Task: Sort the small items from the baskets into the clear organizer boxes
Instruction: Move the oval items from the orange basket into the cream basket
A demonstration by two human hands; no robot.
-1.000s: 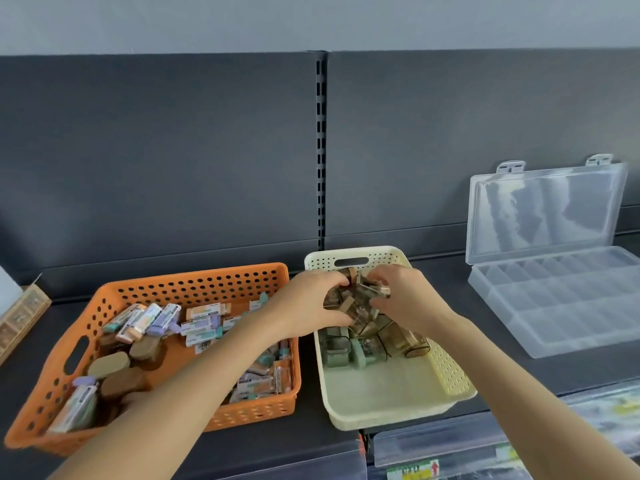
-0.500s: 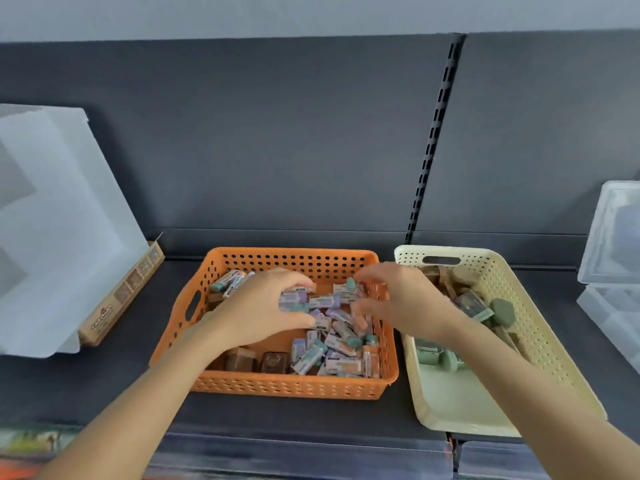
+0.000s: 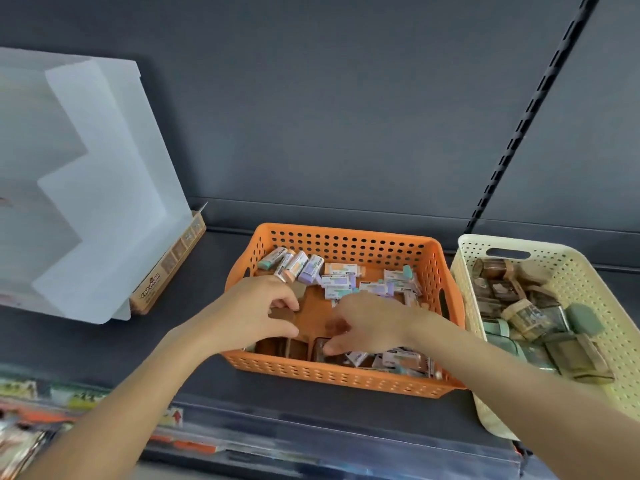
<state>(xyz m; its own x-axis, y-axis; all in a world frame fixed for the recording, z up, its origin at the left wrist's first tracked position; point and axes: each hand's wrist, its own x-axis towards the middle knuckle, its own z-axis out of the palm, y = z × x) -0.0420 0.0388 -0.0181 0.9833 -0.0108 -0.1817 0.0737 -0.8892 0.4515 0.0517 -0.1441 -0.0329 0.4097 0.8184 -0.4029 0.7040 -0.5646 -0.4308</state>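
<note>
Dark grey metal shelf (image 3: pixel 214 271) with a matching dark back panel (image 3: pixel 346 116). A slotted black upright rail (image 3: pixel 519 133) runs up at the right. A blurred price-label strip (image 3: pixel 86 396) lines the front edge.

Far left, a frosted white plastic stepped stand (image 3: pixel 86 202) leans over a brown printed cardboard box (image 3: pixel 166 271).

At centre sits an orange perforated plastic basket (image 3: pixel 346 379). Just beside it on the right is a cream perforated plastic basket (image 3: pixel 519 271) holding brown and green wrapped pieces (image 3: pixel 519 317).

The orange basket holds small pastel-labelled packets (image 3: pixel 337 280) along its far side and dark brown blocks (image 3: pixel 273 348) at its near wall.

Both hands are inside the orange basket.
- Left hand (image 3: pixel 252 306): fingers curled, pinching a small flat brown piece (image 3: pixel 282 312) above the bare basket floor.
- Right hand (image 3: pixel 377 323): fingers bent down, thumb against one of the dark brown blocks. The view is blurred, so I cannot tell whether it grips anything.
</note>
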